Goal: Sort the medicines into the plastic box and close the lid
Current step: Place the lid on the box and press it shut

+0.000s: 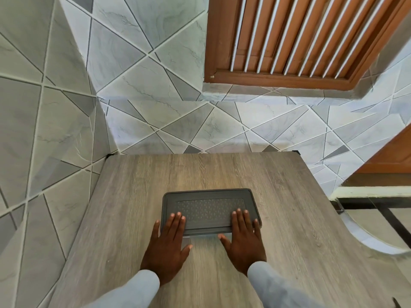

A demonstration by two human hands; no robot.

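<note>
Box [211,210] sitting mid-tabletop [289,230], grey lid [209,196] lying on top. Left hand [165,247] and right hand [243,241] resting flat on lid's near edge, fingers spread, gripping nothing.

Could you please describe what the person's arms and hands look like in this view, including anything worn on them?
Both forearms wear long, plain, pale blue-grey sleeves ending at the wrists: the left sleeve and the right sleeve. The fabric looks smooth, with no visible pattern, logo or cuff buttons. The left hand and right hand are bare: no gloves, rings, watch or bracelets show.
</note>
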